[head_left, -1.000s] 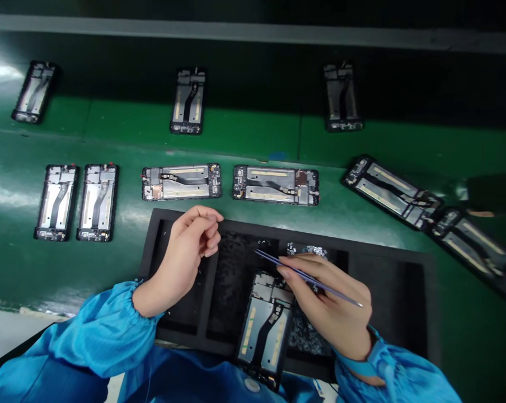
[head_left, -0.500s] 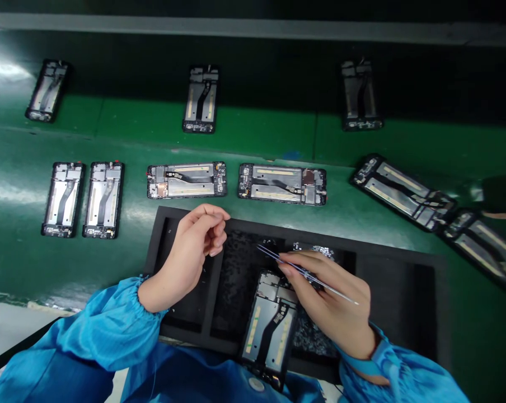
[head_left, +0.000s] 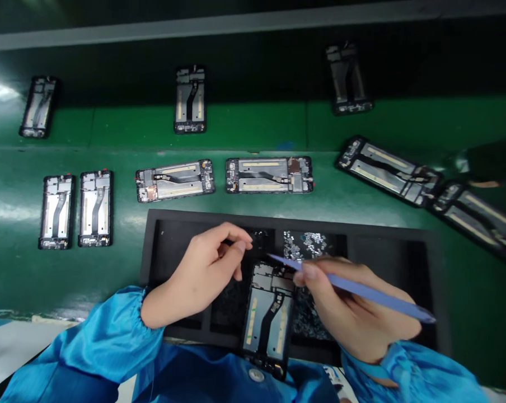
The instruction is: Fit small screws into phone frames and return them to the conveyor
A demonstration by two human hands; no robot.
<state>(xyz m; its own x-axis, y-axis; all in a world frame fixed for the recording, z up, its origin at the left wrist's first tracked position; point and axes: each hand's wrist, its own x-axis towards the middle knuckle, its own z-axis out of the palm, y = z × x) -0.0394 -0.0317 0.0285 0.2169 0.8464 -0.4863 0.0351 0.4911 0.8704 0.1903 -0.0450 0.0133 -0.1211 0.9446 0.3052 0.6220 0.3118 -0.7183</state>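
Note:
A pair of bluish tweezers (head_left: 368, 290) rests in my right hand (head_left: 357, 313), its tip pointing left above the top end of an opened phone (head_left: 266, 324). That phone lies tilted on the near edge of a black foam tray (head_left: 186, 217), its metal frame and black ribbon cable facing up. My left hand (head_left: 202, 268) hovers over the tray, left of the phone's top, with thumb and fingertips drawn together. Anything between those fingertips is too small to make out. Small shiny parts (head_left: 314, 243) lie in the tray behind my right hand.
On the green work surface (head_left: 122, 280) lie several more opened phones, among them one phone (head_left: 270, 175) just behind the tray, and another phone (head_left: 95, 208) to the left. At right, two phones (head_left: 387, 168) touch end to end. Phones also stand in a back row.
My left hand has moved right and nearer to the phone's top. My right hand has shifted slightly right and turned the tweezers, which now show their broad side. The whole view has tilted a little.

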